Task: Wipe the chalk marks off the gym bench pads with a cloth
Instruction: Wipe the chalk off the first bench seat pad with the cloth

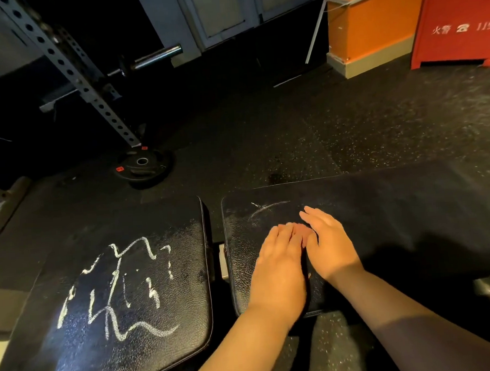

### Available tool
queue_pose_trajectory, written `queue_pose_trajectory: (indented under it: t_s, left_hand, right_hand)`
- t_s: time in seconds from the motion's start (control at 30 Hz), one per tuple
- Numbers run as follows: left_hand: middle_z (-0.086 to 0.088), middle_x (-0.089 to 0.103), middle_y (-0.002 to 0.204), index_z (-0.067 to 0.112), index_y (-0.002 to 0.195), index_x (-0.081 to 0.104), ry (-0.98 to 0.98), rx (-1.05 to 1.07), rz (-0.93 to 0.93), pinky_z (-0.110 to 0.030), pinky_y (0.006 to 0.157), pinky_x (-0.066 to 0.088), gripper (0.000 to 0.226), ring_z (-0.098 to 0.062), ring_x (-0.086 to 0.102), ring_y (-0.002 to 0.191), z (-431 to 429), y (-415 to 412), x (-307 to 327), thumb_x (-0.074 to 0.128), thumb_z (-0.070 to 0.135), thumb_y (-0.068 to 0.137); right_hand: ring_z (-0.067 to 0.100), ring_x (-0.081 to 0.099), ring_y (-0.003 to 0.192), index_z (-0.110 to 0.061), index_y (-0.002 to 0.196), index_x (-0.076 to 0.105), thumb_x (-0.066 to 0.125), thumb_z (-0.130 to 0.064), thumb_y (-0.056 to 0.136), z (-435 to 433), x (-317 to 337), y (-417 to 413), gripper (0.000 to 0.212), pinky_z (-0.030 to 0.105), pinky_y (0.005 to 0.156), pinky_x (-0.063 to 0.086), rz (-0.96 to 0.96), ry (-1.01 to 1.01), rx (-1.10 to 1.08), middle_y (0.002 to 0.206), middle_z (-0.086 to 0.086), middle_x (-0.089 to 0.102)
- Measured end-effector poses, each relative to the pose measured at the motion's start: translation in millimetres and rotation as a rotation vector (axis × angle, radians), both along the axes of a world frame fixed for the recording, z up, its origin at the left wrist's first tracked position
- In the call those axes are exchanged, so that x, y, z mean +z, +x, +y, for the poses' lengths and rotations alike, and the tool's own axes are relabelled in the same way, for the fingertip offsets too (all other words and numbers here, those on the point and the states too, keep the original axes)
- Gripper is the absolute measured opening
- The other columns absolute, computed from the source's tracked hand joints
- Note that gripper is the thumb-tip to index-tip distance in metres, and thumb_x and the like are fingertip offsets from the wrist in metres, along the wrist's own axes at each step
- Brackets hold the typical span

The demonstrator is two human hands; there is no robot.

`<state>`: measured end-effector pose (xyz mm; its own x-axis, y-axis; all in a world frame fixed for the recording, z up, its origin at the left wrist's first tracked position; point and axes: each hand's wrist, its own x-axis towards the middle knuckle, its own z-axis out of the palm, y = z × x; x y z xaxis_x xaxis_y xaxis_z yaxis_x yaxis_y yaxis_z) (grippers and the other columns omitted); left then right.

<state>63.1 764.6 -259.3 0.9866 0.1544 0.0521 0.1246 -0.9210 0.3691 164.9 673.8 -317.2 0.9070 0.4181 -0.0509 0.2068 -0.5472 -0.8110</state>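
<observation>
Head view: the left hand (279,253) and right hand (329,239) lie flat on the right bench pad (241,243), fingers extended and gripping nothing. Where they meet, a small pinkish patch (303,233) shows; whether it is the cloth cannot be told. A faint chalk arc (264,208) lies just beyond the fingertips. The left bench pad (174,318) carries heavy chalk scribbles (115,288), well apart from both hands.

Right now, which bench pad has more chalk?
The left pad: thick white scribbles cover it; the right pad shows only a faint arc.
</observation>
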Motion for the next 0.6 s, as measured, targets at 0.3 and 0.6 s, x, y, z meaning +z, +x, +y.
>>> queue_pose_trajectory:
  t_s: [0.3, 0.6]
  left_hand:
    - [0.012, 0.049, 0.132, 0.029, 0.128, 0.059, 0.023, 0.189, -0.157, -0.019, 0.116, 0.022, 0.048, -0.011, 0.038, 0.131, 33, 11, -4, 0.057, 0.01, 0.084]
    - [-0.001, 0.047, 0.146, 0.014, 0.133, 0.059, 0.062, 0.26, -0.053, -0.039, 0.11, 0.041, 0.039, -0.022, 0.042, 0.137, 57, 26, -23, 0.042, 0.02, 0.098]
  right_hand:
    - [0.013, 0.006, 0.154, -0.021, 0.157, 0.029, 0.032, -0.016, 0.107, 9, -5, 2, 0.051, 0.03, 0.125, 0.008, -0.036, -0.124, 0.075, 0.165, -0.007, 0.018]
    - [0.016, 0.0, 0.155, -0.019, 0.16, 0.017, 0.028, -0.018, 0.106, 14, -16, 5, 0.054, 0.034, 0.126, -0.002, -0.18, -0.279, 0.144, 0.168, -0.002, 0.009]
